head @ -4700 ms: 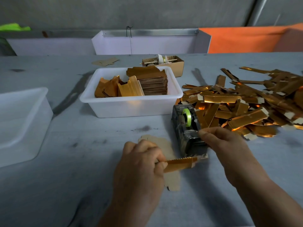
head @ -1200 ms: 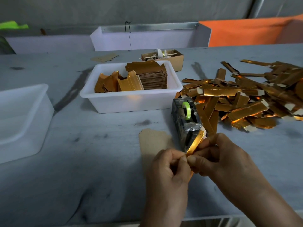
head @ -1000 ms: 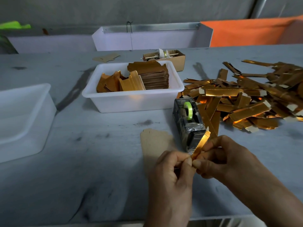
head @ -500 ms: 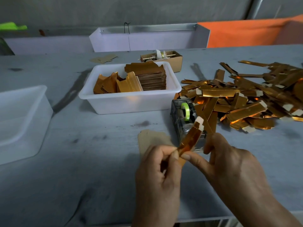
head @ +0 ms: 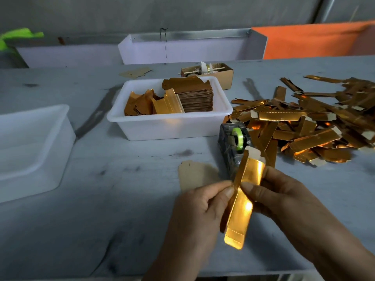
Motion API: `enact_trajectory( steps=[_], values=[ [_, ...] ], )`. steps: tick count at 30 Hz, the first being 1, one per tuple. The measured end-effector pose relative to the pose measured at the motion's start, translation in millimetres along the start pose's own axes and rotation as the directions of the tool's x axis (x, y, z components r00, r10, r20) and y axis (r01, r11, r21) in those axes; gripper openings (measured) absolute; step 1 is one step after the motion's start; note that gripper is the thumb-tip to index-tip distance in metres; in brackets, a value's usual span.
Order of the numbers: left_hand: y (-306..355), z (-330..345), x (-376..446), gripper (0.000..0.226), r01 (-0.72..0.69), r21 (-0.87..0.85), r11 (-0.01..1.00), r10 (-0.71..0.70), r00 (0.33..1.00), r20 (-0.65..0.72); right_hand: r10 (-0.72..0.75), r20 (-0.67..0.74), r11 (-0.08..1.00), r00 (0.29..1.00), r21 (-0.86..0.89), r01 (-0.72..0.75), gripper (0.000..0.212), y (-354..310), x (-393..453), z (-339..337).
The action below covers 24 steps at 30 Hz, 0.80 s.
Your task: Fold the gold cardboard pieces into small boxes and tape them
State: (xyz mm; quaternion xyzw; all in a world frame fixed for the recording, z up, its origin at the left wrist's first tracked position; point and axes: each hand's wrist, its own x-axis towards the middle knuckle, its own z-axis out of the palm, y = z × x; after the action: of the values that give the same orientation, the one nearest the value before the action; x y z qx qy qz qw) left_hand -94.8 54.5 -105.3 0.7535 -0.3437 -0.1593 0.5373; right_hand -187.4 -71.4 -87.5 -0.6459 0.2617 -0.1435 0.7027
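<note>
Currently a gold cardboard piece (head: 242, 201) is held above the surface (head: 125, 199), pinched at its middle between the left hand (head: 200, 218) and the right hand (head: 284, 201), folded long and narrow. It looks creased but perhaps not yet taped. Just behind stands the tape dispenser (head: 235, 145), close enough to crowd the fold. A pile of finished pieces (head: 304, 126) lies to the right, while the white tub (head: 170, 126) holds many flat blanks, so much work seems left.
</note>
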Motion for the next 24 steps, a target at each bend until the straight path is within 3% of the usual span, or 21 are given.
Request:
enact_trajectory(
  steps=[2,4,6,7,10,13,15,18,20,21,24],
  values=[
    [0.7,3.4,4.3,0.028,-0.078,0.076,0.994,0.082,0.995,-0.053,-0.037,-0.047,0.998,0.998,-0.043,0.035,0.029,-7.5,8.7,-4.7],
    [-1.2,4.6,9.5,0.032,-0.071,0.107,0.992,0.084,0.989,-0.121,-0.065,-0.123,0.996,0.990,-0.071,0.057,0.023,-16.2,22.2,-14.8],
    [-6.4,1.1,15.8,0.031,-0.065,0.165,0.984,0.095,0.979,-0.180,-0.050,-0.249,0.998,0.967,0.020,0.057,0.015,-24.5,38.7,-31.8],
    [-11.1,0.1,20.3,0.032,-0.093,0.273,0.957,0.148,0.971,-0.188,-0.024,-0.332,0.994,0.943,0.096,0.060,0.017,-28.8,46.5,-41.1],
    [-35.2,3.5,27.8,0.047,-0.146,0.603,0.784,0.193,0.981,-0.014,0.023,-0.584,0.979,0.811,0.177,0.099,0.028,-29.6,58.4,-65.8],
    [-50.2,6.4,22.7,0.052,-0.126,0.761,0.637,0.063,0.992,0.112,-0.133,-0.704,0.991,0.698,-0.076,0.113,0.033,-10.0,49.8,-63.0],
    [-53.8,4.8,21.8,0.048,-0.148,0.776,0.613,0.053,0.988,0.146,-0.340,-0.649,0.929,0.681,-0.344,0.136,0.038,7.5,32.1,-44.1],
    [-52.7,-0.7,24.5,0.046,-0.088,0.690,0.718,0.044,0.996,0.082,-0.613,-0.269,0.699,0.743,-0.623,0.350,0.026,25.4,4.7,0.6],
    [-54.4,-1.6,29.6,0.057,0.035,0.637,0.770,-0.034,0.999,-0.015,-0.605,-0.017,0.574,0.796,-0.702,0.421,0.031,38.8,2.0,19.7],
    [-54.5,-2.0,32.4,0.062,0.076,0.657,0.750,-0.045,0.997,-0.063,-0.566,0.045,0.529,0.823,-0.746,0.404,0.032,45.9,4.9,25.1],
    [-48.4,-3.5,38.4,0.074,0.183,0.706,0.684,-0.077,0.981,-0.179,-0.467,0.041,0.408,0.883,-0.876,0.256,0.044,53.2,16.1,37.5]
  ],
)
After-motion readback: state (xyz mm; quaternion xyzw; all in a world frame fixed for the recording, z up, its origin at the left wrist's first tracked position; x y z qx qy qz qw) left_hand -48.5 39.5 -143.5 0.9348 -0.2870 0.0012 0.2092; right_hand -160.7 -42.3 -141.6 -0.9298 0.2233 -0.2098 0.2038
